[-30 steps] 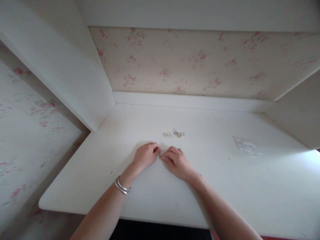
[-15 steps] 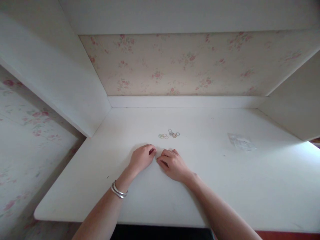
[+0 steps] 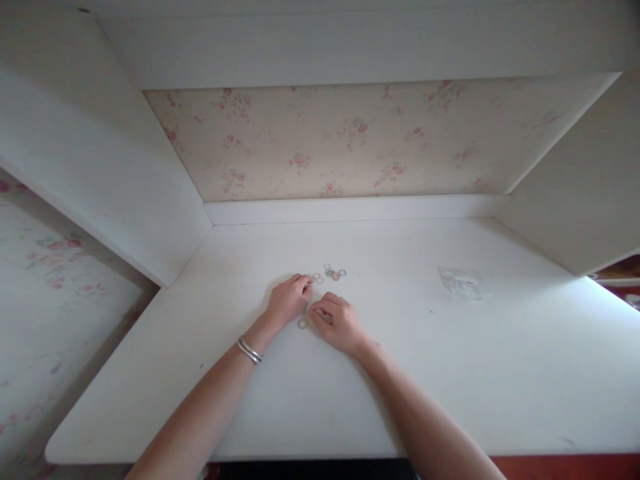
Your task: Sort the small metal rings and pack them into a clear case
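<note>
Two o'clock from the left hand (image 3: 290,298), best lift rings (image 3: 319,277) singly; whether its curled fingers (image 3: 303,279) pinch one is unclear.

I see the left hand (image 3: 290,298) at the ring cluster's (image 3: 330,272) left end, right hand (image 3: 340,323) just on its near side, loose ring (image 3: 303,325) nearer still, clear bag (image 3: 463,284) way right of it lol.

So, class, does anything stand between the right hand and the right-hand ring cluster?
Nothing visible does: only white tabletop separates the right hand from that ring cluster. The left hand is leftward, by other rings.
</note>
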{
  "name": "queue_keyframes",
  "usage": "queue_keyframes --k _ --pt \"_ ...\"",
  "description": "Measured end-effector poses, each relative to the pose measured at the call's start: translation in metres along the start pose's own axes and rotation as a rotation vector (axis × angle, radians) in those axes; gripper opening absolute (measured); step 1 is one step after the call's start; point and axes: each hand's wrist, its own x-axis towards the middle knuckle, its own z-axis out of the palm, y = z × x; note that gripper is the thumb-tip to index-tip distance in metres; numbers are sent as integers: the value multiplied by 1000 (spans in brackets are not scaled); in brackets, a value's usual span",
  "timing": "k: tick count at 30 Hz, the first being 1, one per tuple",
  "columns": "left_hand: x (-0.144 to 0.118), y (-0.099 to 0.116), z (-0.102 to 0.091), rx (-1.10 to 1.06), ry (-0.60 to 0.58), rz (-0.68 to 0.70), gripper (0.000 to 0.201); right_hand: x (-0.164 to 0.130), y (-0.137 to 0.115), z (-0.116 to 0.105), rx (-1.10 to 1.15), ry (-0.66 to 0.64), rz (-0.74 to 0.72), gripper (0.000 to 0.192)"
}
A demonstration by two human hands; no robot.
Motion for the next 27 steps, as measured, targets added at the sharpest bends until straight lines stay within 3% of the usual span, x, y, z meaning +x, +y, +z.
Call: queue_keyframes --k 6,12,16,22,27 --pt "8 1 0 77 -36 39 25 12 27 -15 86 277 209 23" --pt "10 1 0 133 -94 64 25 19 51 -23 91 369 387 26" --pt "4 -6 0 30 -49 94 22 18 57 -23 -22 308 444 27" --pt "-32 -23 -6 -248 11 176 19 15 52 -21 -276 89 364 35" --pt "-62 -27 -12 -368 -5 245 18 17 53 -17 -348 68 357 32"
